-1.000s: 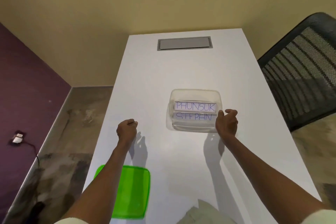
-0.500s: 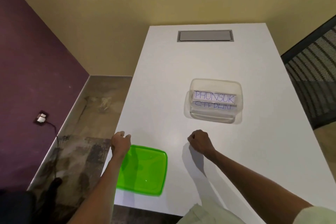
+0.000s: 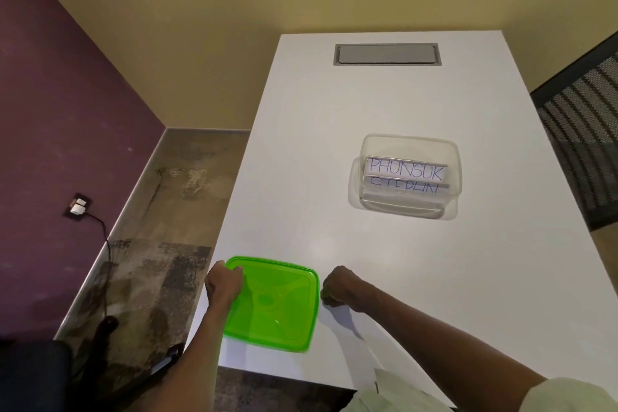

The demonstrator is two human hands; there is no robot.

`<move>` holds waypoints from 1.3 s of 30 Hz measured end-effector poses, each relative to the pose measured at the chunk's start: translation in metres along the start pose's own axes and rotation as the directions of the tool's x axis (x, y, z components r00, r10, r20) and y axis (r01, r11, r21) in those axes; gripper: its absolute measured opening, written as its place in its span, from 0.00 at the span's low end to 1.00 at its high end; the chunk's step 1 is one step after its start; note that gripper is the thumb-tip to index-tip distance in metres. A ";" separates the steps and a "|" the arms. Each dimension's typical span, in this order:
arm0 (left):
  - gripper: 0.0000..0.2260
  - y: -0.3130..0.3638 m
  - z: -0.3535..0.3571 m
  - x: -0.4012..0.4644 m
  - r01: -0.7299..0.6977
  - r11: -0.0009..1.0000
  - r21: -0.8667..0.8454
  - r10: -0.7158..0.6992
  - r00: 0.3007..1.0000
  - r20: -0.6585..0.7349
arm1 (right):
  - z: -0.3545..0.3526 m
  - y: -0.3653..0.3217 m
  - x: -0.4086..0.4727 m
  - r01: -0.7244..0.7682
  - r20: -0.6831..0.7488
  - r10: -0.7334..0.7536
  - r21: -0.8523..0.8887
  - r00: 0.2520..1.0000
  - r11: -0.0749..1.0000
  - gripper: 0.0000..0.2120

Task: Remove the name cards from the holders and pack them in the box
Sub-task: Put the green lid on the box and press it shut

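Observation:
A clear plastic box (image 3: 408, 140) stands on the white table (image 3: 334, 150), right of centre. Two name cards stand in it, one behind the other: "PHUNSUK" (image 3: 406, 169) at the back and "STEPHN" (image 3: 404, 187) in front, its lower half hidden. A green lid (image 3: 277, 308) lies flat at the table's near left corner. My left hand (image 3: 222, 284) is closed on the lid's left edge. My right hand (image 3: 337, 286) is curled into a loose fist right at the lid's right edge. I cannot tell if it touches the lid.
A grey cable hatch (image 3: 386, 53) is set into the far end of the table. A black mesh chair (image 3: 585, 130) stands at the right. The table's left edge drops to the floor, where a wall socket (image 3: 77, 206) with a cable sits.
My right hand left the box and swung back left to the lid's right edge. My left hand moved near and took hold of the lid's left edge. The view turned left.

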State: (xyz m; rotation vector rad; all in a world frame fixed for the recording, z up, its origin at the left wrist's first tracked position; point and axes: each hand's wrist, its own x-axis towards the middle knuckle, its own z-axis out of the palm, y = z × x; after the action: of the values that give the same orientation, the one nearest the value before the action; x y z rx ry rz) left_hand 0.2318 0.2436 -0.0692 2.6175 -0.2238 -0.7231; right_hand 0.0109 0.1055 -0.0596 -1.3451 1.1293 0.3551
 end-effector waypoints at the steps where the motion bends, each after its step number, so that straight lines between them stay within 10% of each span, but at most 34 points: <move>1: 0.25 0.000 0.000 0.000 0.001 1.000 -0.003 -0.001 1.000 -0.006 | 0.001 0.001 -0.002 -0.021 0.034 0.020 0.030 0.999 0.999 0.07; 12: 0.07 0.012 -0.005 0.010 -0.082 0.995 -0.056 0.079 0.996 -0.049 | -0.010 -0.007 -0.005 -0.013 -0.024 0.017 0.167 1.000 0.986 0.07; 24: 0.20 0.106 -0.014 -0.006 -0.210 0.924 -0.319 0.156 0.970 -0.188 | -0.078 -0.030 -0.010 0.200 -0.416 -0.033 0.366 0.909 0.909 0.19; 31: 0.06 0.180 -0.016 -0.031 -0.257 0.884 -0.390 0.199 0.963 -0.184 | -0.130 -0.042 -0.030 0.362 -0.567 -0.111 0.352 0.816 0.863 0.23; 39: 0.12 0.252 -0.019 -0.069 -0.339 0.799 -0.496 0.276 0.940 -0.199 | -0.190 -0.058 -0.060 0.536 -0.663 -0.111 0.483 0.740 0.692 0.20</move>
State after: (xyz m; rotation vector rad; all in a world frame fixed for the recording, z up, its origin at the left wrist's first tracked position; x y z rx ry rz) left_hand 0.1723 0.0412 0.0853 2.0218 -0.3537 -0.4338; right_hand -0.0555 -0.0550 0.0545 -0.9931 1.2940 -0.7654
